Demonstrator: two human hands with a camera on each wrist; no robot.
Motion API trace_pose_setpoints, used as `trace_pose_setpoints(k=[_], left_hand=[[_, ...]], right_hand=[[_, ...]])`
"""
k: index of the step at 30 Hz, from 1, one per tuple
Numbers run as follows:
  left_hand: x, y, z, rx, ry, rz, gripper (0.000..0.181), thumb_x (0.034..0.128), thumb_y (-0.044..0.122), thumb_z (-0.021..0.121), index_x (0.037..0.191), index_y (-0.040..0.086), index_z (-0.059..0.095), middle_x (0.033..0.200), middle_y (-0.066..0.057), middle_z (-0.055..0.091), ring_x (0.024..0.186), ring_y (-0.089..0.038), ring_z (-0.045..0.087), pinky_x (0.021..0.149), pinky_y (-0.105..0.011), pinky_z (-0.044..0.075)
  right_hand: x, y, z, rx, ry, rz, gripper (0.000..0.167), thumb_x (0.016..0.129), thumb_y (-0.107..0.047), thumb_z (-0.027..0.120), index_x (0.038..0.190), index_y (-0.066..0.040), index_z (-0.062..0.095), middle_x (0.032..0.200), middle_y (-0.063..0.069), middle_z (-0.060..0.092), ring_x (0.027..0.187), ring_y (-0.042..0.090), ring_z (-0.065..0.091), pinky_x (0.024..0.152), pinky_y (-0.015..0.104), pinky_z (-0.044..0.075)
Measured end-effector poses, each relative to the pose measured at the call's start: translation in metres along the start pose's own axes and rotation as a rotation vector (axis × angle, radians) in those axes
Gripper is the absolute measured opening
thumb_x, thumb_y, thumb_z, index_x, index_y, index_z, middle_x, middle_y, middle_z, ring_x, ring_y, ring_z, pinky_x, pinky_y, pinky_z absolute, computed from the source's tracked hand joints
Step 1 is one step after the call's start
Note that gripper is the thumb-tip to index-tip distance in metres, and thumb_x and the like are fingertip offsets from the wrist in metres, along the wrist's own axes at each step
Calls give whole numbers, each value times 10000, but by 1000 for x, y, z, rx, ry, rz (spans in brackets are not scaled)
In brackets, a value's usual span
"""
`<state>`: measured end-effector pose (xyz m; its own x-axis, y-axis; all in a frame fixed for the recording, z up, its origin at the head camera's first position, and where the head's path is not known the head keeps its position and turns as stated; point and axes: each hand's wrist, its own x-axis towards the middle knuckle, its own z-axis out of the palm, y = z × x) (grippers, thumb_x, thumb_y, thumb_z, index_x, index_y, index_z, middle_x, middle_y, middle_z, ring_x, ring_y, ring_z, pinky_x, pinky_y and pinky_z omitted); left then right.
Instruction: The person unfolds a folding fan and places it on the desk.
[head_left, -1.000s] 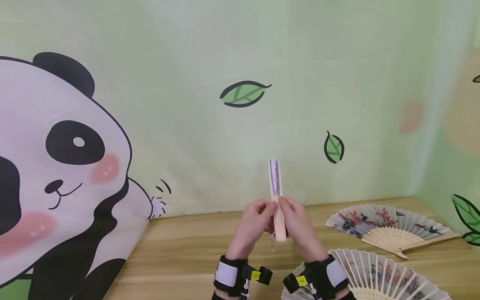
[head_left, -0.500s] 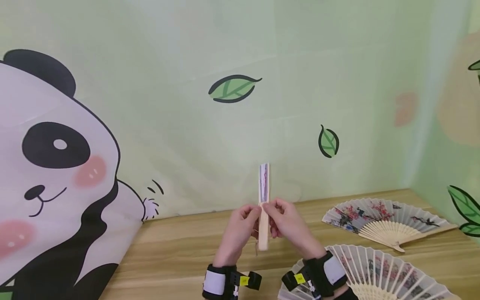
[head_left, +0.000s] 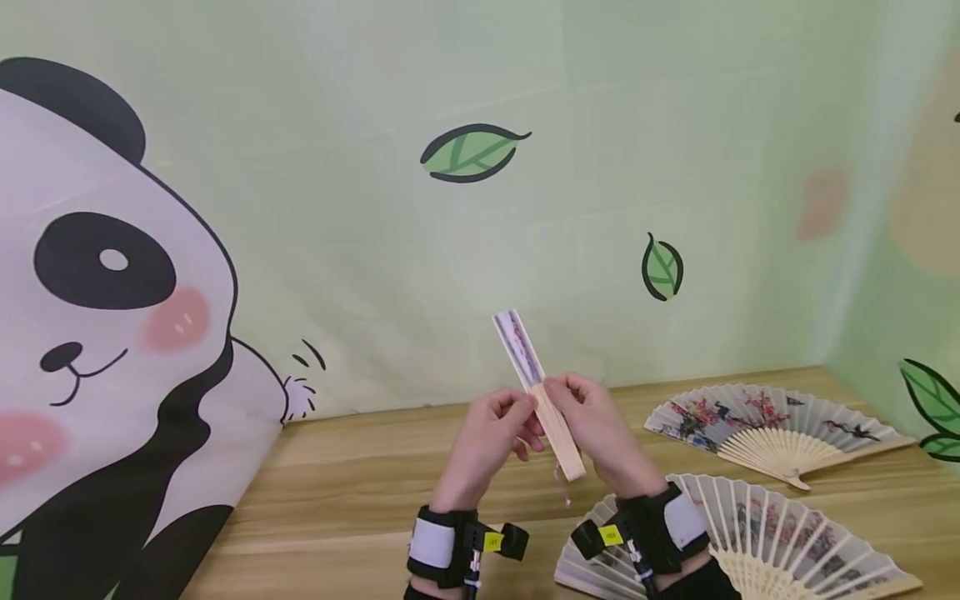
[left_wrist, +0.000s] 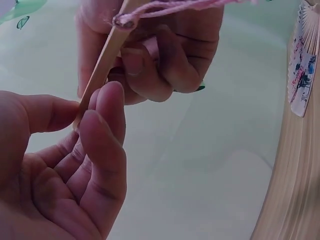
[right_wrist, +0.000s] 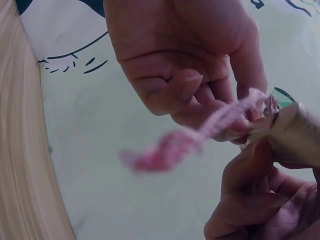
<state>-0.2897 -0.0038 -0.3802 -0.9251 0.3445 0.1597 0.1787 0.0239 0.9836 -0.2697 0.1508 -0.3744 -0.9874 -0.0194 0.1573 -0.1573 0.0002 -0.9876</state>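
Note:
Both hands hold a folded hand fan (head_left: 558,429) up above the table, tilted with its top leaning left in the head view. A floral strip shows on its upper half, pale wooden ribs below. My left hand (head_left: 487,442) pinches the fan's left side between thumb and fingertips. On the other side my right hand (head_left: 600,433) grips it, thumb on the front and fingers curled behind. From the fan's lower end hangs a pink tassel (right_wrist: 172,152), blurred in the right wrist view. The left wrist view shows the wooden edge (left_wrist: 102,65) between the two hands.
Two spread fans lie on the wooden table (head_left: 337,500) at the right: a far fan (head_left: 772,425) with blossoms and birds, and a near fan (head_left: 780,533) partly behind the right wrist strap. A green backdrop (head_left: 337,208) with a panda print stands behind.
The fan has turned from near upright to a leftward tilt, its lower end swinging right. Both hands keep hold of it. The head view has shifted slightly.

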Motion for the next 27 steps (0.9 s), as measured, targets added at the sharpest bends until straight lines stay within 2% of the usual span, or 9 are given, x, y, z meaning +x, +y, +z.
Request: trace_pose_setpoints(k=[8, 17, 21, 27], left_hand=[[-1, 2, -4, 13, -7, 2, 239, 1004, 226, 560, 991, 8, 656, 773, -93, 637, 619, -185, 634, 510, -243, 482], [-5, 6, -15, 23, -42, 9, 254, 1008, 227, 556, 1018, -9, 650, 797, -114, 634, 656, -199, 640, 544, -248, 491], [-6, 9, -15, 16, -41, 10, 249, 1013, 221, 547, 1024, -6, 648, 805, -118, 634, 667, -205, 641, 543, -247, 492], [-7, 9, -14, 1, -45, 16, 248, 1018, 213, 536, 1030, -10, 643, 803, -112, 634, 671, -200, 640, 542, -252, 494]], right_hand=[[0, -3, 4, 51, 29, 58, 289, 1025, -270, 520, 1093, 11, 542, 894, 109, 692, 645, 165, 620, 472, 246, 474], [0, -6, 9, 49, -10, 64, 309, 1031, -294, 508, 1111, 4, 519, 934, 119, 682, 682, 172, 628, 526, 255, 505], [1, -6, 9, 41, -29, 69, 310, 1037, -297, 489, 1115, 3, 506, 910, 114, 671, 632, 152, 576, 496, 228, 452], [0, -8, 10, 52, -15, 60, 274, 1045, -279, 466, 1100, -10, 474, 926, 123, 671, 638, 160, 571, 503, 229, 437]])
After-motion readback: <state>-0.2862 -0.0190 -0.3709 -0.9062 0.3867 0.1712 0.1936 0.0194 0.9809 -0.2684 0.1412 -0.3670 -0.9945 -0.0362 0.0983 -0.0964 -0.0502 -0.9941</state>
